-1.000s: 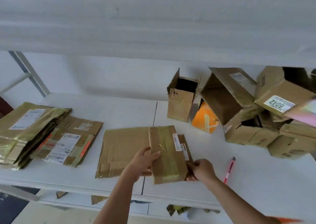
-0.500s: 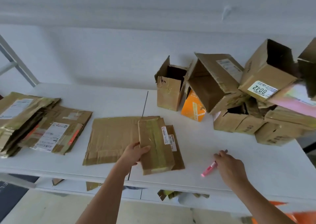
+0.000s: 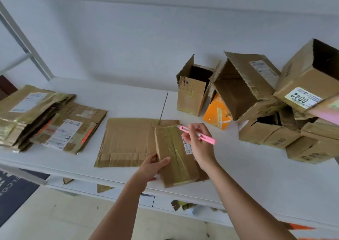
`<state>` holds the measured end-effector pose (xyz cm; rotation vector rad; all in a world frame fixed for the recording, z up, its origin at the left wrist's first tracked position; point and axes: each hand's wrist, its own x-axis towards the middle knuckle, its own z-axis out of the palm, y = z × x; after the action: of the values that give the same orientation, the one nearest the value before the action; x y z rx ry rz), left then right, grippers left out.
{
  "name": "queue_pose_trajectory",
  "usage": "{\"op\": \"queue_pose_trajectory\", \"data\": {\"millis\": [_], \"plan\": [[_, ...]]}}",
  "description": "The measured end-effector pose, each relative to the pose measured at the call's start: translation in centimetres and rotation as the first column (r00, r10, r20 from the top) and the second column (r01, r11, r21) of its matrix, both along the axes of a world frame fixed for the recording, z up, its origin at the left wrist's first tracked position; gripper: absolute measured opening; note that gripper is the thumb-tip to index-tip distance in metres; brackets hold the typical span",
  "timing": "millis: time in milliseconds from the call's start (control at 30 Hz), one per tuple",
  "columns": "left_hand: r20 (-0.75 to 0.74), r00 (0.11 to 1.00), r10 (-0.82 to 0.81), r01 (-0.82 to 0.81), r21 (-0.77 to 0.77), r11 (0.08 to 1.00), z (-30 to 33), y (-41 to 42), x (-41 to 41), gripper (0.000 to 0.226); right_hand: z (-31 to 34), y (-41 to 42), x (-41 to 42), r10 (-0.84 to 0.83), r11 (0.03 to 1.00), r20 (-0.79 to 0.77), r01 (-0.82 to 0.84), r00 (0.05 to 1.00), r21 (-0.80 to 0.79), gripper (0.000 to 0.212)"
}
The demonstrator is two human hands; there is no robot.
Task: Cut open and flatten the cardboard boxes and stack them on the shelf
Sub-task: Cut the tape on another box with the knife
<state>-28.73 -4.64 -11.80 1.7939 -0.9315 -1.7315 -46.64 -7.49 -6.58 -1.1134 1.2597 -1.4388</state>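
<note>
A small taped brown box lies near the front edge of the white shelf. My left hand grips its near left edge, thumb on top. My right hand holds a pink utility knife above the box, its tip pointing at the box's far end. A flattened cardboard sheet lies just left of the box, partly under it. Two stacks of flattened boxes sit at the far left.
Several open boxes are piled at the right, one labelled 6042, with an orange carton among them and a small upright box behind. Cardboard scraps lie on the lower shelf. A metal frame post stands at left.
My right hand reached right to the pink knife on the shelf, picked it up and brought it over the box. My left hand kept hold of the box.
</note>
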Motion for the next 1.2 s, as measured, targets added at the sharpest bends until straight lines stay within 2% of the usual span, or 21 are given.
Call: {"op": "queue_pose_trajectory", "data": {"millis": [167, 600, 833, 1033, 1200], "plan": [[-0.014, 1.0, 0.015, -0.015, -0.009, 1.0, -0.4, -0.1, 0.2, 0.08, -2.2, -1.6, 1.7, -0.013, 1.0, 0.004, 0.013, 1.0, 0.002, 0.007], [-0.075, 0.997, -0.011, 0.01, -0.006, 1.0, -0.7, 0.0, 0.4, 0.083, -3.8, -1.2, 2.5, -0.047, 0.996, -0.358, 0.016, 0.933, -0.089, 0.005], [-0.149, 0.989, 0.02, -0.017, 0.02, 1.0, -0.4, 0.2, 0.9, 0.06, -3.4, -1.3, 3.1, -0.049, 0.997, -0.359, 0.022, 0.932, -0.079, 0.005], [-0.135, 0.991, 0.004, -0.001, 0.026, 1.0, -0.4, 0.2, 0.9, 0.065, -3.7, -1.6, 3.2, -0.024, 0.996, -0.369, -0.01, 0.929, -0.09, 0.007], [-0.115, 0.991, 0.065, -0.061, 0.039, 0.997, -0.3, 0.0, 0.5, 0.06, -3.7, -2.2, 3.2, -0.003, 0.998, -0.393, -0.024, 0.919, -0.063, 0.007]]}}
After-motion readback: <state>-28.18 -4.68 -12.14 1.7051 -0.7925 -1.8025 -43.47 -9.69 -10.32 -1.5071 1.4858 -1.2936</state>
